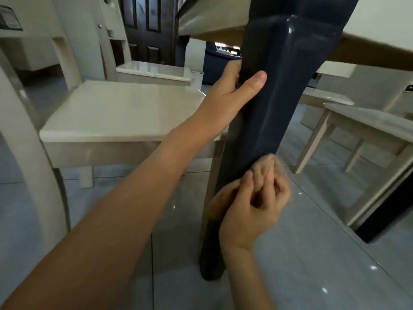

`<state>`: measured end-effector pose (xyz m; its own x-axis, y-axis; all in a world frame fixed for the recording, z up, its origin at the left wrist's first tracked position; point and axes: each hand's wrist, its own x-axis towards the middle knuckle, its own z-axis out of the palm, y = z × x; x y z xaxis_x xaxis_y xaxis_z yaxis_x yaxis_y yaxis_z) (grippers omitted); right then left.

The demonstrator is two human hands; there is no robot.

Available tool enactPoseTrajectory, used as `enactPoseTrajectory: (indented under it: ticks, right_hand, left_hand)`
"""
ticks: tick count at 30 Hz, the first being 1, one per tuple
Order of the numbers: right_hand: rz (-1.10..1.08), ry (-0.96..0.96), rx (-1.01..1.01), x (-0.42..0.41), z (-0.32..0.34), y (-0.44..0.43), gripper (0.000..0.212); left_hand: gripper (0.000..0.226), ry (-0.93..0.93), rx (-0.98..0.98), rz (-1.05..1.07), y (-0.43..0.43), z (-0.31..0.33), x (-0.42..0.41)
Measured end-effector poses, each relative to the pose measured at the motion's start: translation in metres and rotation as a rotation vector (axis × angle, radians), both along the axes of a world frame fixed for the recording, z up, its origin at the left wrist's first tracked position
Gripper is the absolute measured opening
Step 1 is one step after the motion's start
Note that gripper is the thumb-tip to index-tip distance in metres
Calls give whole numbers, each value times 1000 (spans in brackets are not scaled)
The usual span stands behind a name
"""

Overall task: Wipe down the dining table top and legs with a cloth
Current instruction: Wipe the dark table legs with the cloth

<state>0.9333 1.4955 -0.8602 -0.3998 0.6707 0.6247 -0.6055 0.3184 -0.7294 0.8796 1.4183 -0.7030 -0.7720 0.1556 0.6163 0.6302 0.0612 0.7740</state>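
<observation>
A thick, glossy dark table leg point(274, 104) runs from the table's underside at the top down to the tiled floor. My left hand point(232, 90) grips the leg about halfway up, thumb across its front face and fingers wrapped behind. Lower down, my right hand point(252, 204) holds a small bunched brownish cloth point(266, 168) and presses it against the leg's lower front. The right hand and cloth are motion-blurred. The table top's edge point(380, 54) shows from below at the upper right.
A cream chair point(116, 113) stands close on the left of the leg, with a second one point(154, 72) behind it. Another pale chair point(366, 130) is at the right. Grey glossy floor tiles point(324, 253) spread below; a dark door point(147, 25) stands at the back.
</observation>
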Motion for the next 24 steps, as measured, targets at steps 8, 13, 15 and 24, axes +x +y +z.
enactPoseTrajectory:
  ticks: [8,13,15,24]
  right_hand:
    - [206,-329,-320,31,-90,-10,43]
    - [58,-151,30,16,-34,-1,43]
    - [-12,-15,216,-1,-7,12,42]
    - [186,-515,-120,35,-147,18,44]
  left_hand:
    - [23,-6,10,-18,1,0,-1]
    - [19,-20,27,-39,3,0,1]
    - [16,-7,33,-39,3,-1,-1]
    - [23,23,36,-72,3,-1,-3]
